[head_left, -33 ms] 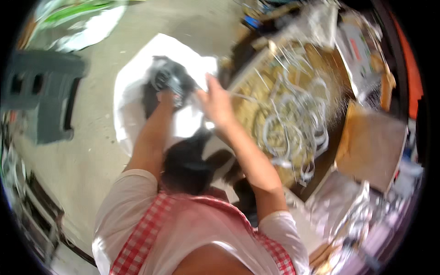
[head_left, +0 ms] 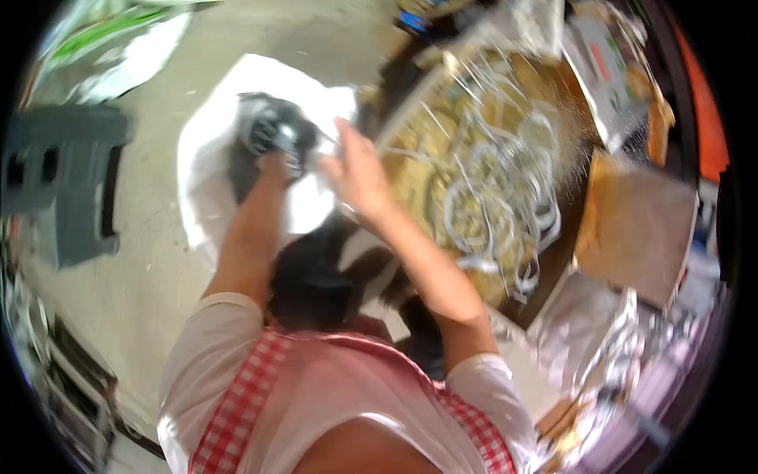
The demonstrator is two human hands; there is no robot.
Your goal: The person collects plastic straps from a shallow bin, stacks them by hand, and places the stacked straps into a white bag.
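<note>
The concrete floor, pale grey with small dark specks, runs from eight o'clock round to twelve. A dark grey plastic stool-like piece with cut-out slots stands on it at nine. A dark railed frame, blurred, sits at eight. Toward two o'clock a dark upright edge borders an orange panel. Bright light washes the floor.

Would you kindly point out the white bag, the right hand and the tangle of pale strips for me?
White bag (head_left: 202, 170): head view, on its bare left side.
Right hand (head_left: 361, 178): head view, on the back of the hand.
Tangle of pale strips (head_left: 501, 178): head view, near its middle.
</note>
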